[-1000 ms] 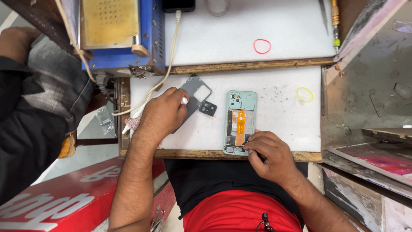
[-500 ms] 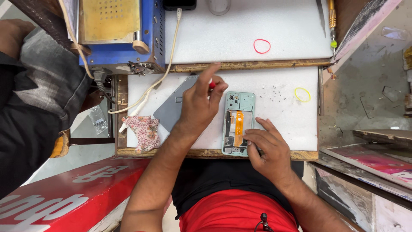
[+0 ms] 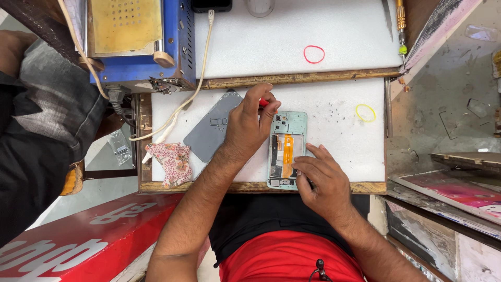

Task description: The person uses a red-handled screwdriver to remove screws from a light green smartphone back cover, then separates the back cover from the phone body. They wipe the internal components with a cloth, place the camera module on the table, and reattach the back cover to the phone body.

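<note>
**A:** Where is the work, and what are the hands doing?

**B:** The opened phone (image 3: pixel 286 150), a pale green frame with an orange flex strip down its middle, lies at the centre of the frame on the white surface (image 3: pixel 339 141). The right hand (image 3: pixel 317 180) rests flat on its lower end, fingers spread and pressing it down. The left hand (image 3: pixel 249 124) sits at the phone's upper left corner, fingers pinching a small red-tipped tool (image 3: pixel 264 103).

**A:** Which step would you say this is?

**B:** Judging by the bare internals, the phone is being worked on with its back off; the tool is at the camera end. The next move seems to call for a steady hold below and a fine touch at that top corner.

**A:** Any packages or signs?

**B:** A grey back cover (image 3: pixel 213 131) lies left of the left hand, a floral cloth (image 3: pixel 171 163) below it. A blue machine (image 3: pixel 141 42) fills the upper left. A red sign with white lettering (image 3: pixel 78 240) runs across the lower left. A red rubber band (image 3: pixel 313 54) lies top centre, a yellow one (image 3: pixel 365 113) to the right.
</note>
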